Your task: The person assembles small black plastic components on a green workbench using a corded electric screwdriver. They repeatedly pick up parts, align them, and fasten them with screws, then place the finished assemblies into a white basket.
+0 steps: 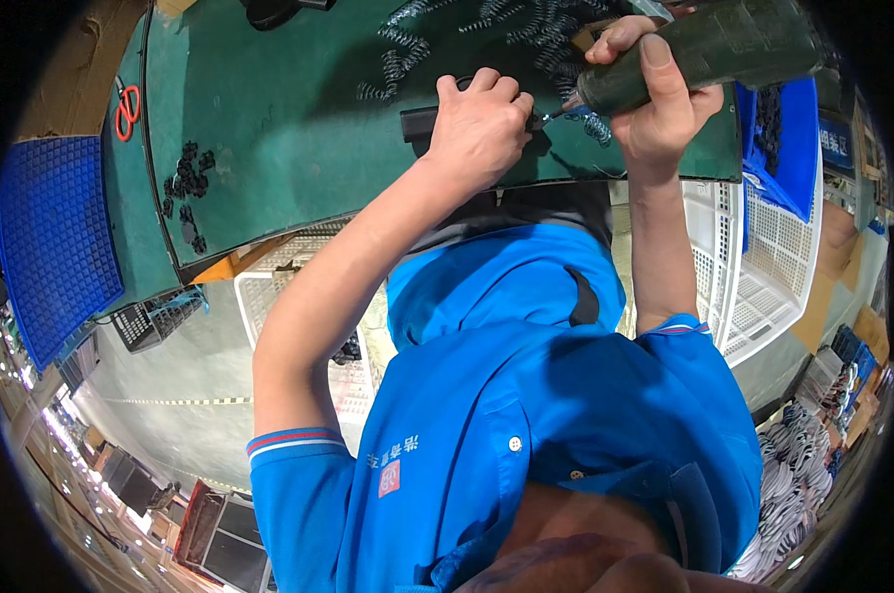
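My left hand (480,128) is closed over a black part (419,125), pressing it to the green table (279,119). One end of that part sticks out to the left of my fingers; the rest is hidden under them. In my right hand (664,109) lies a thick dark green power screwdriver (729,49), tilted, with my fingers wrapped round its body. Its thin bit points left at the part, close to my left fingertips; whether it touches a screw I cannot tell. Coiled metal springs (405,51) lie scattered beyond both hands.
Scissors with orange handles (127,111) and small black parts (187,178) lie on the table's left side. A blue textured tray (57,242) stands at far left. To the right are a blue bin (795,148) and white crates (763,296). A black cable runs along the left edge.
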### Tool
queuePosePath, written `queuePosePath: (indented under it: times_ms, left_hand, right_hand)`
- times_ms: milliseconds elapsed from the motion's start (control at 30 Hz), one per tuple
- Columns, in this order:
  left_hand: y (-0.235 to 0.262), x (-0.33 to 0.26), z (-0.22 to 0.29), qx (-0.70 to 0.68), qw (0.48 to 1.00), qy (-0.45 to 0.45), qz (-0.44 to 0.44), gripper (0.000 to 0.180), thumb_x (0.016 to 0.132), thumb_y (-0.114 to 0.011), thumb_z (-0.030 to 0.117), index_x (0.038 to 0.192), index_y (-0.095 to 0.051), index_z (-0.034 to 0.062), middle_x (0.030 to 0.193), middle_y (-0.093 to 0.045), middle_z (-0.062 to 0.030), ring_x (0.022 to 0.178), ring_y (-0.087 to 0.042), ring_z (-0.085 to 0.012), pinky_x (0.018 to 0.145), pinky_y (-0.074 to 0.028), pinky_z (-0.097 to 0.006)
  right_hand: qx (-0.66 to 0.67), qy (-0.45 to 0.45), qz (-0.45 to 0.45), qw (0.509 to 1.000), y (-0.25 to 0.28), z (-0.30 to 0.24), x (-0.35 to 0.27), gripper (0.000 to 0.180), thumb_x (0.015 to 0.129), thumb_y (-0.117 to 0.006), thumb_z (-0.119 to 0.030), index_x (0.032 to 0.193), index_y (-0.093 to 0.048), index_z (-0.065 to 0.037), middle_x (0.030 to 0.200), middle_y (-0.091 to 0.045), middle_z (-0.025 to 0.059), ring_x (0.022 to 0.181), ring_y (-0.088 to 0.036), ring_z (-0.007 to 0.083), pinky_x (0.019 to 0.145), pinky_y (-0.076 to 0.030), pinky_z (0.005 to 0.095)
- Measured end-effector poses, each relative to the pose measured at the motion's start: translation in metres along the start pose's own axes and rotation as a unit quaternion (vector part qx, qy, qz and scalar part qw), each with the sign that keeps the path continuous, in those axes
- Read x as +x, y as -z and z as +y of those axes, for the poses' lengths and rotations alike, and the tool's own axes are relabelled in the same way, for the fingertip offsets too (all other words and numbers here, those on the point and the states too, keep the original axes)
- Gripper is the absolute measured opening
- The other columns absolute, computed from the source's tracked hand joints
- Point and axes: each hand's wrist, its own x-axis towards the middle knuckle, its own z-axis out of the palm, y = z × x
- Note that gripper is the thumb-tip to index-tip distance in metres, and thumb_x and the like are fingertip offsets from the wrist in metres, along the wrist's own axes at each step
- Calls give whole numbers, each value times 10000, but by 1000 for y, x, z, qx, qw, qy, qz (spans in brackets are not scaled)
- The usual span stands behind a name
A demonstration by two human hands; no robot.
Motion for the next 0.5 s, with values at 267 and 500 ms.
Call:
queuePosePath:
  times_ms: [267, 500]
  left_hand:
    - [1, 2, 3, 31, 999, 9, -18, 336, 756, -752, 304, 1034, -681, 130, 1001, -618, -2, 1083, -549, -214, 780, -407, -466]
    - [-1, 2, 3, 33, 999, 6, -11, 327, 756, -752, 295, 1025, -683, 124, 987, -618, -4, 1073, -551, -216, 764, -407, -465]
  right_hand:
    - [-22, 45, -11, 999, -4, 11, -6, 438, 860, -741, -194, 1181, -551, 35, 827, -663, 64, 666, -603, 119, 594, -458, 235]
    - [-31, 11, -41, 999, 2, 8, -6, 495, 857, -750, -180, 1248, -551, 49, 867, -672, 58, 692, -617, 111, 617, -478, 236]
